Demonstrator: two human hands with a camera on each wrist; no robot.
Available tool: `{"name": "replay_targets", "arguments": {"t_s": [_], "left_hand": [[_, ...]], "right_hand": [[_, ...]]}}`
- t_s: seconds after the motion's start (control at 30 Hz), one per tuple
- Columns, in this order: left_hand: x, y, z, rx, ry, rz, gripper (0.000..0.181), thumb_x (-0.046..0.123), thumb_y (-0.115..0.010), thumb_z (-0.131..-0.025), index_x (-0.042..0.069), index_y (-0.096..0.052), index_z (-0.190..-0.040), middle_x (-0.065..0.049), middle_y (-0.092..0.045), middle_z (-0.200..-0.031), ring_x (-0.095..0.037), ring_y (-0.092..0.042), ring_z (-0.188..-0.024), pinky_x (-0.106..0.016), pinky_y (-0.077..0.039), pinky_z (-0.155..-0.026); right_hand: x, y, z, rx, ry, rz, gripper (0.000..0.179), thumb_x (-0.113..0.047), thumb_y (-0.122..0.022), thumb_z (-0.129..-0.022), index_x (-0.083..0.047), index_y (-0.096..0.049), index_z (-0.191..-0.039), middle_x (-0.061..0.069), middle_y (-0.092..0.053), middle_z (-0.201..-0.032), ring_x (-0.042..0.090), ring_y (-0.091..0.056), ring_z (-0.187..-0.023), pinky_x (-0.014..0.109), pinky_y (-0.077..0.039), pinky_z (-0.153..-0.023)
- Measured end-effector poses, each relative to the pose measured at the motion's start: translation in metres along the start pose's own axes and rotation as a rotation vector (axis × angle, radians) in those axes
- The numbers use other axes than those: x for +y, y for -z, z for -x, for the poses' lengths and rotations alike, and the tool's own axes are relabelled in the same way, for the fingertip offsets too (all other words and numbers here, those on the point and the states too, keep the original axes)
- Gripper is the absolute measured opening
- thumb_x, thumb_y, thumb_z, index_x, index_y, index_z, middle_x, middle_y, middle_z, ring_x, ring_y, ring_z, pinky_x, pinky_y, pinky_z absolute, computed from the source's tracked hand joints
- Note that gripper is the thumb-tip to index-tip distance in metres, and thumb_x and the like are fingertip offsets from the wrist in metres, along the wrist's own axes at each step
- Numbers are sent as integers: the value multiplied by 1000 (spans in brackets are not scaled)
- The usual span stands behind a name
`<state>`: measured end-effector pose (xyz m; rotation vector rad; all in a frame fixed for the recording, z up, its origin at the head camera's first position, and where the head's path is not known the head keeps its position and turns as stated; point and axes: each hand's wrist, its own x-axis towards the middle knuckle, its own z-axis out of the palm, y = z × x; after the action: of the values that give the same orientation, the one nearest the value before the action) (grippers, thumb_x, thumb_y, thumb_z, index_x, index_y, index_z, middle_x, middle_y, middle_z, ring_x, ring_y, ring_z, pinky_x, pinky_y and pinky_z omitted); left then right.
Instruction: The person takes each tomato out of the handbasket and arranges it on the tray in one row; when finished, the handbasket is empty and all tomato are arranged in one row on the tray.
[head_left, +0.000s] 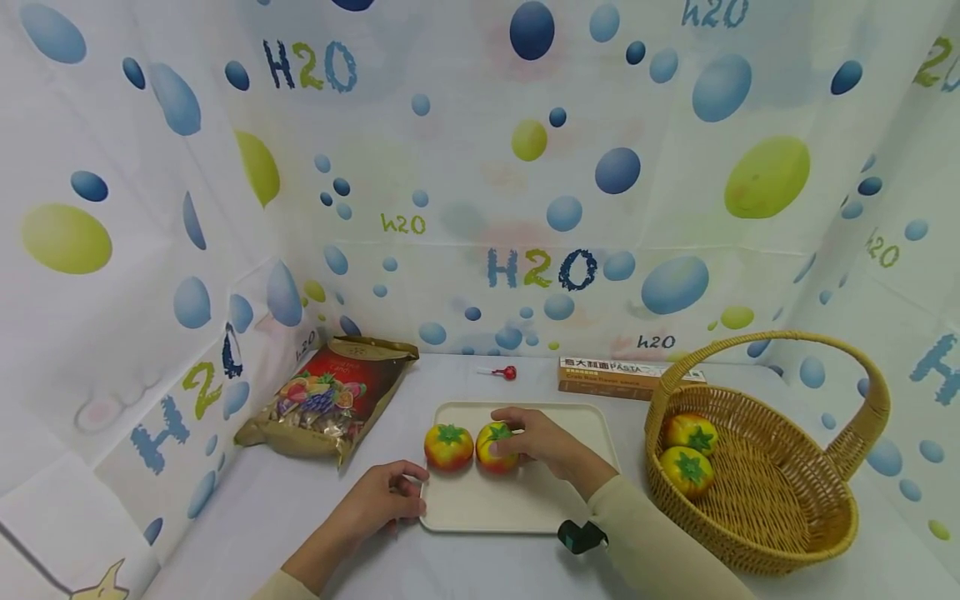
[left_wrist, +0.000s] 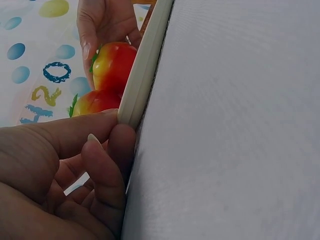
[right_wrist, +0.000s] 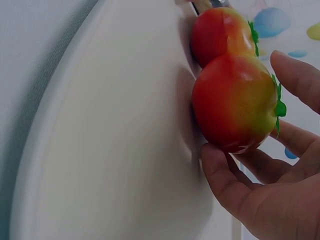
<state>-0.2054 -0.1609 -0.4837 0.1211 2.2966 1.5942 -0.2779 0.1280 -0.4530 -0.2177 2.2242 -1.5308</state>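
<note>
1. A round, glossy red-and-yellow fruit with a green leafy top (head_left: pixel 497 461) sits on the cream rectangular tray with rounded corners (head_left: pixel 525 504), towards the middle.
2. The right hand (head_left: pixel 543 446) is part-closed and curls loosely round that fruit: its thumb lies over the leafy top, its other fingers at the side and underneath (in the right wrist view a gap shows below the thumb).
3. A matching red-and-yellow fruit (head_left: pixel 448 454) stands just beside it, near the tray's left edge.
4. The left hand (head_left: pixel 382 496) is nearly closed, pinching the tray's left rim between thumb and bent fingers.
5. To the right stands a tan wicker basket with a tall arched handle (head_left: pixel 772 546); two more such fruits (head_left: pixel 686 473) lie inside, against its left wall.
6. Behind the tray, on the white-covered worktop (head_left: pixel 225 542), lie a small red-headed lollipop with a white stick (head_left: pixel 509 373) and, further right, a long brown-and-white pasta box (head_left: pixel 607 383).
7. A shiny red-and-gold candy bag (head_left: pixel 330 400) lies to the tray's left, near the bubble-printed white backdrop (head_left: pixel 465 167).
</note>
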Motion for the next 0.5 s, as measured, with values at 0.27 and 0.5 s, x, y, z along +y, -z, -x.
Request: {"name": "replay_targets", "arguments": {"t_s": [0.27, 0.5], "left_hand": [[-1, -1, 3, -3, 14, -5, 43, 7, -82, -79, 4, -66, -119, -5, -61, -87, -16, -61, -69, -28, -46, -51], [1, 0, 1, -8, -2, -4, 42, 7, -81, -80, 4, -66, -119, -5, -61, -87, -16, -61, -69, -28, -46, -51]], "right_hand": [[2, -1, 2, -21, 19, 17, 65, -23, -81, -85, -8, -56, -143, 11, -56, -137, 23, -57, -109, 34, -53, -84], [-1, -1, 2, -15, 40, 20, 66, -21, -81, -85, -7, -55, -144, 11, -56, -137, 23, -57, -108, 34, -53, -82]]}}
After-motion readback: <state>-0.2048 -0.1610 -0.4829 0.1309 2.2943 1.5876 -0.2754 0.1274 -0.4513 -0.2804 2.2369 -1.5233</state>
